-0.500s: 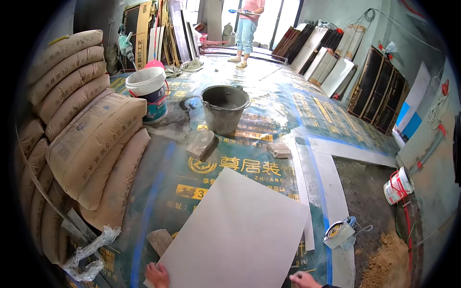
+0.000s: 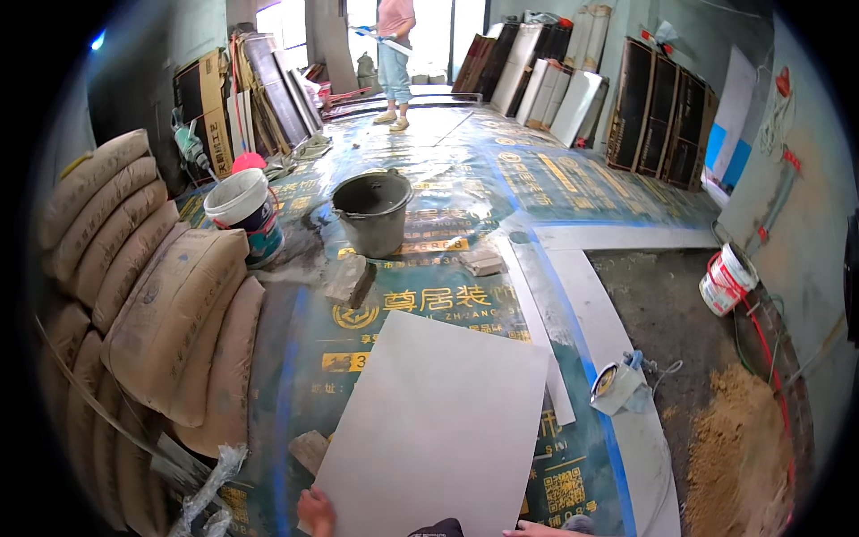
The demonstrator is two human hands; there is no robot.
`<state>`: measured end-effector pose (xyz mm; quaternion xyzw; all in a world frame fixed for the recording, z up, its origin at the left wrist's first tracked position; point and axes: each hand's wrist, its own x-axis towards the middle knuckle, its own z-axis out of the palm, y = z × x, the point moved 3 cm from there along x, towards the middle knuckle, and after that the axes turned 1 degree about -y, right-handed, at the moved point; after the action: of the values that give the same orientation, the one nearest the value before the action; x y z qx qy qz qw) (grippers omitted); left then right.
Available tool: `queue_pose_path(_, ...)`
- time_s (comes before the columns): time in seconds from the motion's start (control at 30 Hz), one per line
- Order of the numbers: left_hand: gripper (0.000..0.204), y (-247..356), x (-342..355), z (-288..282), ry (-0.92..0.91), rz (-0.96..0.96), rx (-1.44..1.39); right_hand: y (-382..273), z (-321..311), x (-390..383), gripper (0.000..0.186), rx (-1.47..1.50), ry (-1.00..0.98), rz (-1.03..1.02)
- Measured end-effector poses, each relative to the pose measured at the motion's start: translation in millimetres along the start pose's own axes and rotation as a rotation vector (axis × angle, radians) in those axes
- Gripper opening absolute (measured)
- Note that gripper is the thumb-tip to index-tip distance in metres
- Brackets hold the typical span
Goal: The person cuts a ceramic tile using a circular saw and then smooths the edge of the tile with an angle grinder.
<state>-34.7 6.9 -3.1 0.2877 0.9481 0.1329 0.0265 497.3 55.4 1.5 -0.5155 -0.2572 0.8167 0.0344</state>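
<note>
A large pale grey floor tile (image 2: 438, 421) lies in front of me, one corner pointing away. It rests over a stone block (image 2: 309, 450) or next to it; the contact is hidden. My left hand (image 2: 316, 512) is closed round the tile's near left edge. At its near right corner my right hand (image 2: 530, 532) grips the edge with a thumb or finger on top; the picture's lower rim cuts off most of this hand. Beyond the tile lie two more blocks, a grey one (image 2: 351, 280) and a flatter one (image 2: 483, 261). Behind them stands a dark mortar bucket (image 2: 371, 224).
Stacked cement bags (image 2: 179, 313) fill the left side, near a white-rimmed paint bucket (image 2: 242, 201). At right are a cutting tool (image 2: 620, 383), a sand heap (image 2: 738, 438) and a red-and-white pail (image 2: 727, 282). A person (image 2: 394, 63) stands at the back. Boards (image 2: 658, 112) lean on the walls.
My view has shifted, so the room sits further left and higher. My right hand, formerly beside the tile's right edge, is now on its near right corner. My left hand stays on the left edge.
</note>
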Motion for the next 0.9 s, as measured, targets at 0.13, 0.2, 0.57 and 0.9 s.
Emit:
queue_pose_path(0.13,0.044,2.2,1.3,18.2,0.190,0.026,0.006,19.8,-11.5,12.9,0.047,0.052,0.037,0.052)
queue_pose_path(0.2,0.046,-4.2,-10.0,15.5,0.158,0.013,0.023,14.2,-12.7,2.8,0.039,0.005,0.077,0.093)
queue_pose_path(0.57,0.054,15.8,-25.1,-14.7,-0.006,-0.122,-0.019,-25.9,-17.3,-17.7,0.043,-0.545,0.188,-0.156)
queue_pose_path(0.9,0.058,-11.6,-72.8,6.6,-0.054,-0.156,0.050,5.6,-48.3,1.7,0.039,-0.461,0.427,-0.212)
